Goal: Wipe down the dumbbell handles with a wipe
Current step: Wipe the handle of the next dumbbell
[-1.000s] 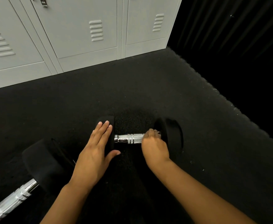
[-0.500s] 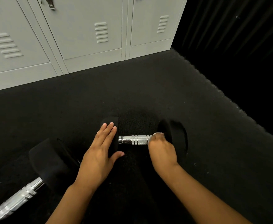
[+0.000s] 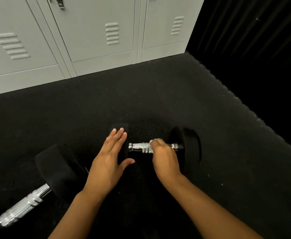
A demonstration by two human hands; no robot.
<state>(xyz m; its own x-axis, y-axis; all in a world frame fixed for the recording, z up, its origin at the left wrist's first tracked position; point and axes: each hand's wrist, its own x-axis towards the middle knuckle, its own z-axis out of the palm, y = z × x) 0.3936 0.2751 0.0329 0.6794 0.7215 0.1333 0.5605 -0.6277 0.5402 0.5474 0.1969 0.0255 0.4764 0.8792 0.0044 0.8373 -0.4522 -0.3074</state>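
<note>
A black dumbbell with a chrome handle [image 3: 139, 147] lies across the dark floor mat. My left hand [image 3: 109, 157] rests flat with straight fingers on its left head [image 3: 120, 130]. My right hand [image 3: 163, 157] is curled round the middle to right part of the handle, with a bit of white wipe [image 3: 153, 140] showing at the fingertips. The right head [image 3: 189, 145] stands just beyond that hand. Most of the wipe is hidden under the fingers.
A second, larger dumbbell [image 3: 55, 169] lies at the lower left, its chrome handle [image 3: 24, 206] running toward the frame corner. Grey lockers [image 3: 93, 37] line the far edge of the mat. A black ribbed wall [image 3: 253, 49] borders the right side.
My right hand has slid left along the handle, away from the right head, uncovering the handle's right end. My left hand stays on the left head.
</note>
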